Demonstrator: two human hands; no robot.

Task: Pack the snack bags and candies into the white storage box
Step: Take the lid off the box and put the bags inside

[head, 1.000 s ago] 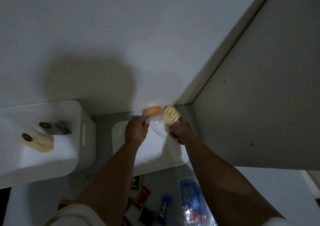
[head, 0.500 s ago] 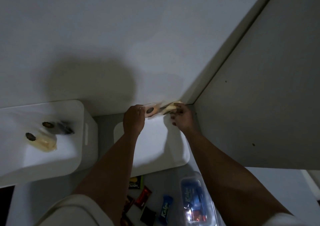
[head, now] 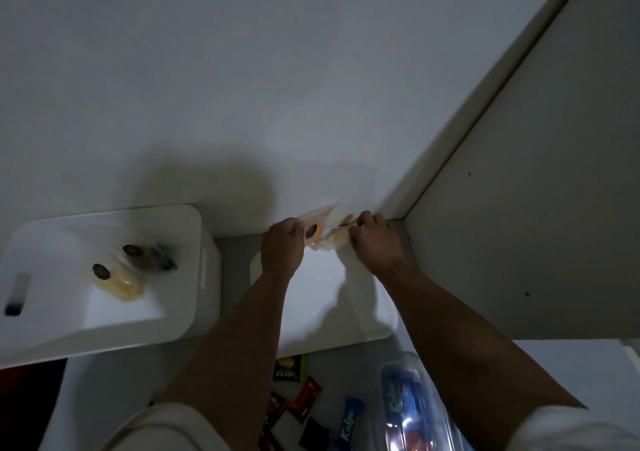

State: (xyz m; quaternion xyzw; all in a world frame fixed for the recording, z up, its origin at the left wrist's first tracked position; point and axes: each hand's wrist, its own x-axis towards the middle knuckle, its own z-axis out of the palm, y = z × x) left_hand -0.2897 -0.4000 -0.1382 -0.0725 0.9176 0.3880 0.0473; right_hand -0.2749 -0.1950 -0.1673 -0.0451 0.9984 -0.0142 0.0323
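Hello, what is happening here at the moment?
A person holds a clear plastic snack bag between the left hand and the right hand, above a flat white lid. The open white storage box beside it already holds two similar bags. Wrapped candies still lie on the table.

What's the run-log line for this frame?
phase: handling snack bag | left hand: grips clear snack bag | right hand: grips same bag | white storage box: two bags inside | candies: unpacked

Dim, soft wall shadows, blurred hands, wide-angle bending
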